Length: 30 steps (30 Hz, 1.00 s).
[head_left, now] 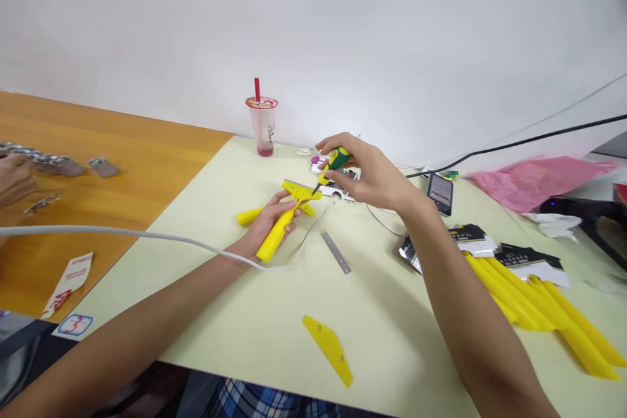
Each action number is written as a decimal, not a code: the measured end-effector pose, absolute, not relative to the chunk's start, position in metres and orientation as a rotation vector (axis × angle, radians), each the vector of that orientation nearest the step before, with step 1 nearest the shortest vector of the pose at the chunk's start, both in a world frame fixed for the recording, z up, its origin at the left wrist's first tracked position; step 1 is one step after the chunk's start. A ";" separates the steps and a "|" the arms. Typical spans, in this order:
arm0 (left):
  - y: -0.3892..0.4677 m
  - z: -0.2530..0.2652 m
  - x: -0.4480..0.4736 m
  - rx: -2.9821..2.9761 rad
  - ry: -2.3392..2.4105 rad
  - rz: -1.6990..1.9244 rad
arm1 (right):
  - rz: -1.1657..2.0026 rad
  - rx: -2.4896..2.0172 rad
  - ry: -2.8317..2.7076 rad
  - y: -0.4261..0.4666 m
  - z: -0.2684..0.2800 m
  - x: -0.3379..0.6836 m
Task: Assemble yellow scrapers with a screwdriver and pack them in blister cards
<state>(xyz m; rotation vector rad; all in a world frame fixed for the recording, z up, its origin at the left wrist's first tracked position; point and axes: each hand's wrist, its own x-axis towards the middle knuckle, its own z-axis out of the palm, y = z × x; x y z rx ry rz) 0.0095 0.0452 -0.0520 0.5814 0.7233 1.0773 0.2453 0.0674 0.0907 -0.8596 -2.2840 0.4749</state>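
My left hand is closed around a yellow scraper, its wide head tilted up and away from me. In my right hand is a screwdriver with a green and yellow handle. Its tip points down at the scraper's head; whether it sits in a screw is too small to tell. Another yellow handle lies partly hidden behind my left hand. To the right of that hand rests a flat metal blade. Closer to me lies a yellow plate with two holes.
A cup with a red straw stands near the wall. White cables cross the table. At right are packaged yellow scrapers, a phone-like device and a pink bag. Another person's hand is at far left.
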 end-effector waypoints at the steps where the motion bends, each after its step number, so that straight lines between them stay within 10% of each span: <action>1: 0.045 -0.052 0.009 0.578 0.719 1.077 | 0.470 -0.866 -2.270 0.068 0.091 0.245; 30: 0.045 -0.039 0.008 0.545 0.719 0.995 | 0.431 -1.263 -2.042 0.067 0.110 0.252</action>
